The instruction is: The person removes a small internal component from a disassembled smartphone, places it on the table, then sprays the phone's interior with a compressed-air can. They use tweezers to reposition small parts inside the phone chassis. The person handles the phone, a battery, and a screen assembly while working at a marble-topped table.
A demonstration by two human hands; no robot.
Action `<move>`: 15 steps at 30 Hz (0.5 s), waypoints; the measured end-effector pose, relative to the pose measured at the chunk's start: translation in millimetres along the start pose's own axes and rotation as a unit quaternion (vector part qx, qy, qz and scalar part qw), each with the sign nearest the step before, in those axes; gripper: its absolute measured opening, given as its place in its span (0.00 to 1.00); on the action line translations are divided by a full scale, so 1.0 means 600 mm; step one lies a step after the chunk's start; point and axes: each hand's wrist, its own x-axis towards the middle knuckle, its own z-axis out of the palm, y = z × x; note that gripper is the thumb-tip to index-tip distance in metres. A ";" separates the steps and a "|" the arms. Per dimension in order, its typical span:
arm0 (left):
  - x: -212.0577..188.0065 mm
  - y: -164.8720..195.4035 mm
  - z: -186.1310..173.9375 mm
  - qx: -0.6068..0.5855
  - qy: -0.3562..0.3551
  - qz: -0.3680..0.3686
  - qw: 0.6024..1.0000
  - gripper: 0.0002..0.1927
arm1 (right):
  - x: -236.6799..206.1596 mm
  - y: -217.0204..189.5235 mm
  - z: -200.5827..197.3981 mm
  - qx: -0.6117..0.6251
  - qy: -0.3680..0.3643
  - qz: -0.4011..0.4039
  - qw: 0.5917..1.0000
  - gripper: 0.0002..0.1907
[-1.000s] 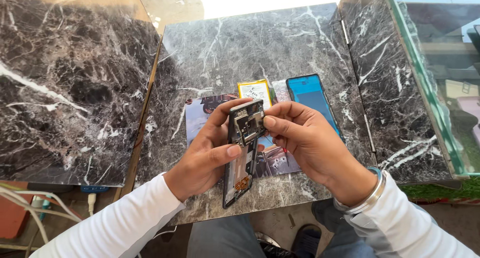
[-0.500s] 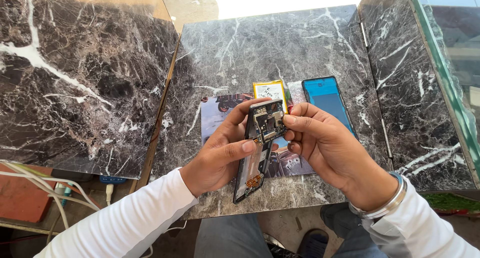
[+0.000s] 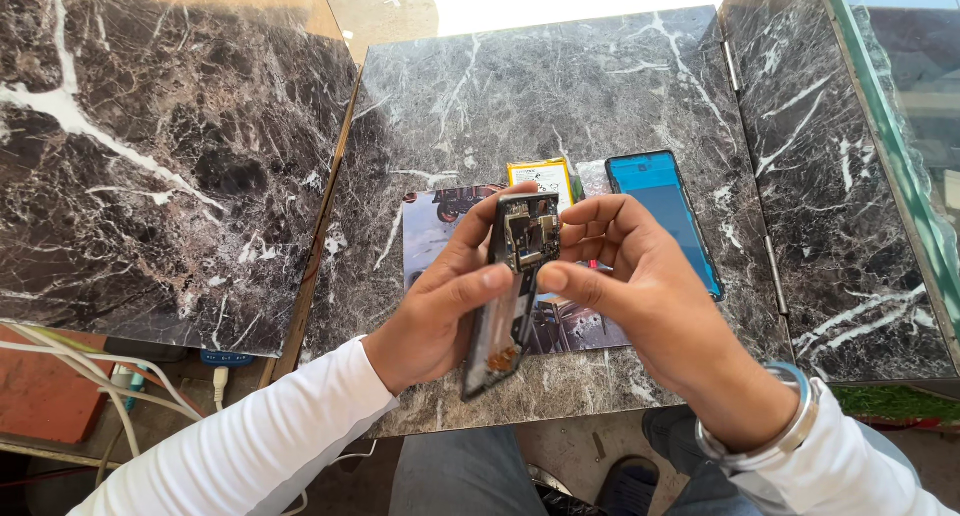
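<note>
I hold an opened phone body [image 3: 510, 296] upright over a dark marble table [image 3: 600, 86], its bare circuit board facing me. My left hand [image 3: 445, 296] grips its left edge, thumb across the middle. My right hand [image 3: 640, 296] grips the right side, with its fingertips at the upper board and the thumb lower down. Behind the phone lie a yellow-edged battery [image 3: 545, 173] and a blue-faced phone panel [image 3: 665, 211], both flat on the table.
A printed picture mat [image 3: 430, 231] lies under the hands. A second marble slab [image 3: 150, 146] stands to the left, a glass case [image 3: 910, 96] to the right. White cables [image 3: 90, 376] and a plug strip sit at the lower left.
The view has shifted slightly. Both hands keep hold of the phone body, and the right fingers have moved closer onto its upper board.
</note>
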 end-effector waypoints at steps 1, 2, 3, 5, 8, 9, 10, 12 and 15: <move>0.002 -0.001 0.002 0.026 0.000 0.012 1.000 0.39 | -0.002 -0.001 0.002 -0.022 0.005 0.004 1.000 0.31; 0.004 -0.002 0.004 0.051 0.000 0.023 0.998 0.39 | -0.003 -0.001 0.003 -0.044 0.010 0.008 0.999 0.33; 0.006 -0.003 0.005 0.077 0.000 0.035 0.996 0.39 | -0.004 -0.002 0.004 -0.067 0.015 0.013 0.998 0.35; 0.008 -0.003 0.008 0.081 0.003 0.031 0.996 0.40 | -0.005 -0.002 0.007 -0.075 0.019 0.008 0.997 0.37; 0.010 -0.002 0.009 0.083 0.001 0.031 0.996 0.42 | -0.004 -0.002 0.010 -0.064 0.008 -0.016 0.998 0.39; 0.010 -0.001 0.009 0.083 -0.001 0.032 0.996 0.42 | -0.004 -0.002 0.010 -0.057 0.002 -0.026 0.998 0.39; 0.010 -0.001 0.009 0.099 -0.006 0.038 0.994 0.43 | -0.004 -0.003 0.010 -0.062 0.012 -0.017 0.998 0.38; 0.011 -0.001 0.008 0.132 -0.016 0.050 0.990 0.44 | -0.004 -0.003 0.010 -0.072 0.029 0.002 0.997 0.37; 0.012 0.000 0.007 0.157 -0.025 0.053 0.986 0.47 | -0.005 -0.004 0.009 -0.071 0.010 -0.015 0.997 0.38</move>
